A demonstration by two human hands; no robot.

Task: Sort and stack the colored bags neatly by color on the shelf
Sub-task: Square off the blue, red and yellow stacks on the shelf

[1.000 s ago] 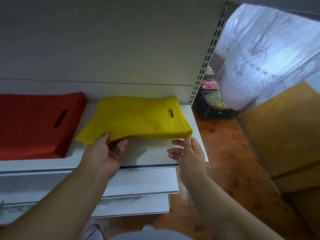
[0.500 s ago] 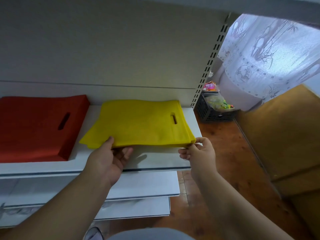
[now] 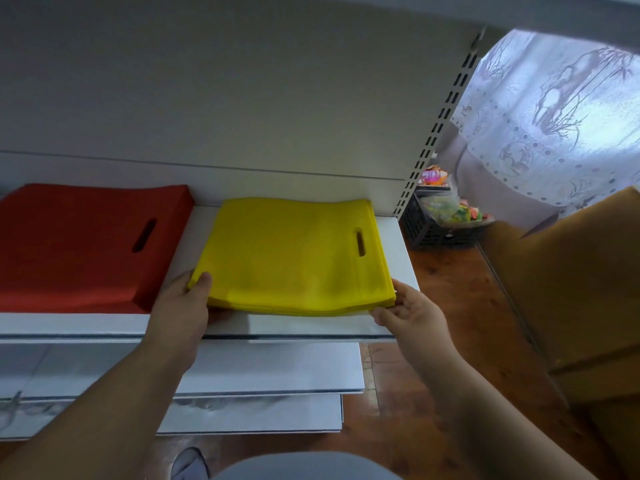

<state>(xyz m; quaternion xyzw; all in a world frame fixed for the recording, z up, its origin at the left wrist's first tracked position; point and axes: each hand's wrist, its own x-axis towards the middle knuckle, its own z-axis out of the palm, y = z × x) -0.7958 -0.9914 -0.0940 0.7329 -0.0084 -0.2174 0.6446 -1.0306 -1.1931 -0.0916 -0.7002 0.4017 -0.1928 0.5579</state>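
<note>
here, the left hand grips the near-left corner of a yellow bag stack on the white shelf, thumb on top, while the right hand holds its near-right corner with curled fingers; a red bag stack lies just beside it to the left.

The red bag stack is cut off by the left frame edge – its full width cannot be told. The left hand has its fingers hidden under the near-left corner of the yellow bag stack; only the thumb shows on top. The right hand meets the stack's near-right corner, yet the contact itself is hidden. The contents of the black crate are too small to identify. Both forearms run out of the bottom edge – as does a shoe
</note>
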